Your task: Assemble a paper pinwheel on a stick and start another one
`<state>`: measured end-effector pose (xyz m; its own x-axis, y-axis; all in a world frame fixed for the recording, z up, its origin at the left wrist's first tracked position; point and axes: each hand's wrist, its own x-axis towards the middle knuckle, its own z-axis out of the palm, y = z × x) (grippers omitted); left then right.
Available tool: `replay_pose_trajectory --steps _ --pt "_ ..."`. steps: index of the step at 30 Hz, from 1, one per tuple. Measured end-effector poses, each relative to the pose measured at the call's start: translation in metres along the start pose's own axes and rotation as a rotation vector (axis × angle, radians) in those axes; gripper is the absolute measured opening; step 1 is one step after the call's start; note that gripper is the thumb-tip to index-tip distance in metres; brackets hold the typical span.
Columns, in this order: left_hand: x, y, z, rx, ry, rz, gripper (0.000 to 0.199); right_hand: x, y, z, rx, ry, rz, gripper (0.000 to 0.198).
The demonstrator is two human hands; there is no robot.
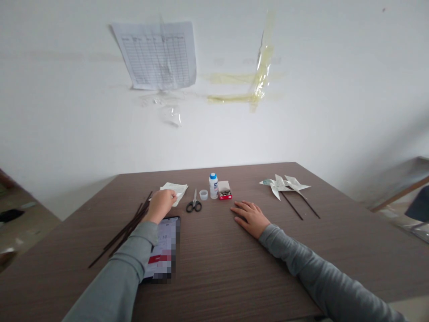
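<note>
My left hand (pixel 161 205) is closed in a pinch at the near edge of pale paper sheets (pixel 181 190), its fingertips on the paper. Thin dark sticks (pixel 124 228) lie in a loose bundle to its left, partly under my wrist. A phone or tablet (pixel 166 243) with a lit screen is beneath my left forearm. My right hand (pixel 251 218) rests palm down on the table, fingers spread and holding nothing. Nearest to it is a small red box (pixel 225 195) of little metal pieces. Two paper pinwheels (pixel 279 184) on dark sticks lie to its right.
Between my hands, toward the back of the brown table (pixel 208 268), are black-handled scissors (pixel 193 205), a small clear cup (pixel 203 195) and a white bottle with a blue cap (pixel 213 185). A wall (pixel 214 143) stands behind, with a taped printed sheet (pixel 157 56).
</note>
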<state>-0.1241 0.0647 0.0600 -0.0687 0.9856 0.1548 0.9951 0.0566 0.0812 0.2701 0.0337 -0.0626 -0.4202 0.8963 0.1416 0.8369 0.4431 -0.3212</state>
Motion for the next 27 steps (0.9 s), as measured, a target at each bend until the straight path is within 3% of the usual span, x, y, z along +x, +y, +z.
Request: replay_pose_trajectory --steps 8,18,27 --pt "-0.026 0.012 -0.006 0.04 0.079 0.028 0.037 -0.006 -0.001 -0.003 0.022 0.0 0.02 0.055" --pt "-0.079 0.041 0.01 -0.026 0.165 0.122 0.034 -0.002 0.002 0.0 -0.008 0.006 -0.004 0.056" --pt "-0.108 0.07 0.034 -0.128 0.032 0.151 0.033 0.002 0.001 -0.001 -0.008 -0.005 0.008 0.056"
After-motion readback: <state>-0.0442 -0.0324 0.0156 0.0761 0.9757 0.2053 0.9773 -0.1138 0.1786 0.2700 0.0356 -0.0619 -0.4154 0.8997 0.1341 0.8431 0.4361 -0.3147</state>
